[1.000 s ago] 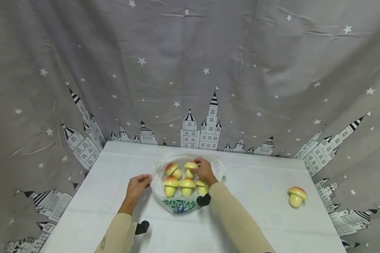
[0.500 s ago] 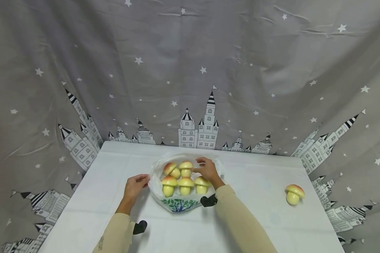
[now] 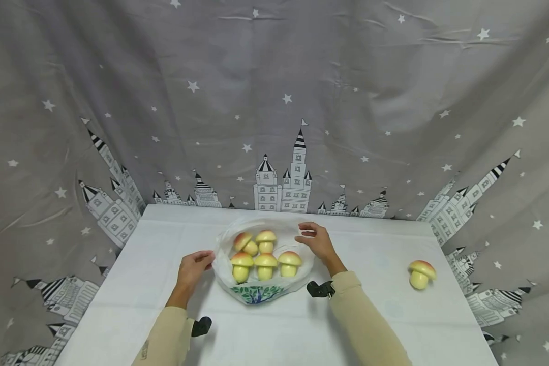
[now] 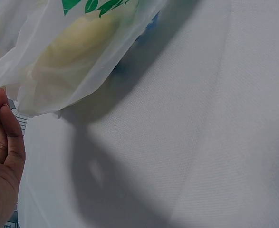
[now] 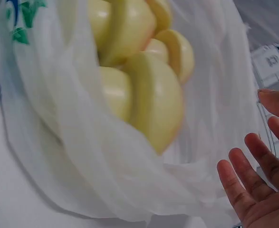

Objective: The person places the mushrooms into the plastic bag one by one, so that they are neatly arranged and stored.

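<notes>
A translucent white plastic bag [image 3: 256, 293] with a green and blue tree print lies mouth-up on the table. Several yellow toy mushrooms [image 3: 265, 262] with orange-tinged caps stand or lean inside it in two rows. My left hand [image 3: 193, 269] pinches the bag's left edge between thumb and fingertips, seen also in the left wrist view. Over the bag's right rim hovers my right hand [image 3: 319, 241], its fingers spread and holding nothing. In the right wrist view the fingers [image 5: 260, 161] are apart beside the plastic.
One more toy mushroom [image 3: 422, 274] stands by itself on the right part of the white-covered table [image 3: 366, 264]. Behind the table hangs a grey curtain [image 3: 219, 76] printed with stars and castles. Black wrist mounts show at both sleeves.
My right hand has let go of the back mushroom and drawn right to the bag's rim. The left hand keeps its pinch on the bag's edge. The head view has shifted slightly.
</notes>
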`<state>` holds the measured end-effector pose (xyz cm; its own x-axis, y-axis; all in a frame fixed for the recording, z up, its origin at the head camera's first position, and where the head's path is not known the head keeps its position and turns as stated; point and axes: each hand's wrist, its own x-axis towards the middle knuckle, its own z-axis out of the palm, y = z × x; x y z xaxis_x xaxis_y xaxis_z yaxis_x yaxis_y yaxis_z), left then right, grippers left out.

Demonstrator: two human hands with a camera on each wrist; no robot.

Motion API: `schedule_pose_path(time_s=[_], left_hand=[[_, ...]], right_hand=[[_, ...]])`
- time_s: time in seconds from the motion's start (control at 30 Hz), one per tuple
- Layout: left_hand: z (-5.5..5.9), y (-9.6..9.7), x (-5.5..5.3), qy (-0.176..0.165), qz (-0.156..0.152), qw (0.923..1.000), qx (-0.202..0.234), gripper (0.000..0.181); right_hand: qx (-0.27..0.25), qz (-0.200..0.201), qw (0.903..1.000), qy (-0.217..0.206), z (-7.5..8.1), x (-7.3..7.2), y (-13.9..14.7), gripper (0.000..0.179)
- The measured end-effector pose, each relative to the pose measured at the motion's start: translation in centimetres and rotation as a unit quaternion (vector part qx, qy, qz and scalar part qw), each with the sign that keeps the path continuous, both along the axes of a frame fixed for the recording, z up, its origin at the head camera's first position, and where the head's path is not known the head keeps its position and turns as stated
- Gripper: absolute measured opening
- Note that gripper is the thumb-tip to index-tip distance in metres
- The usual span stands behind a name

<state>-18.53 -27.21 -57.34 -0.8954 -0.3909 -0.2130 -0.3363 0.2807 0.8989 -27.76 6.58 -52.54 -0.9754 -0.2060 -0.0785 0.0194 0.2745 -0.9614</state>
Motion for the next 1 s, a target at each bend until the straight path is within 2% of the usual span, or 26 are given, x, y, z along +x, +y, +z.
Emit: schedule_pose_path(time_s=[0.1,0.17,0.33,0.4,0.5,0.57,0.67,0.77,0.9,1.0], left_hand=[[-1.9,-0.8,-0.7,-0.001,0.01,0.9998,-0.016,0.032],[-2.1,-1.1,-0.8,0.001,0.007,0.9999,-0.015,0.033],[0.8,-0.4,0.5,0.006,-0.007,0.9999,0.011,0.038],[0.8,-0.4,0.5,0.005,-0.007,0.9999,0.007,0.037],[-0.8,-1.0,0.0,0.011,-0.006,0.9999,-0.006,0.039],[-0.6,-0.9,-0.1,-0.001,-0.005,0.9999,-0.012,0.038],[1.7,-0.2,0.6,-0.009,-0.016,0.9998,-0.006,0.038],[3.9,0.6,1.4,-0.02,-0.011,0.9997,0.001,0.036],[3.6,0.7,1.5,-0.005,-0.011,0.9999,0.007,0.041],[2.7,0.6,1.3,0.007,-0.011,0.9997,0.021,0.044]], right_hand=[[-0.045,-0.009,0.9989,-0.008,0.4,0.0,0.8,0.044],[-0.064,-0.015,0.9978,-0.012,0.7,0.0,1.3,0.045],[-0.061,-0.041,0.9973,-0.004,1.2,0.0,2.9,0.045],[-0.053,-0.052,0.9972,0.001,1.3,0.1,3.7,0.044],[-0.051,-0.069,0.9963,0.008,1.4,0.2,5.1,0.043],[-0.048,-0.077,0.9958,0.016,1.5,0.4,6.2,0.043],[-0.045,-0.087,0.9948,0.025,1.6,0.6,7.7,0.046],[-0.043,-0.097,0.9939,0.029,1.6,1.0,9.2,0.048],[-0.057,-0.111,0.9913,0.043,1.6,1.3,11.3,0.05],[-0.066,-0.124,0.9883,0.058,1.6,1.5,12.9,0.051]])
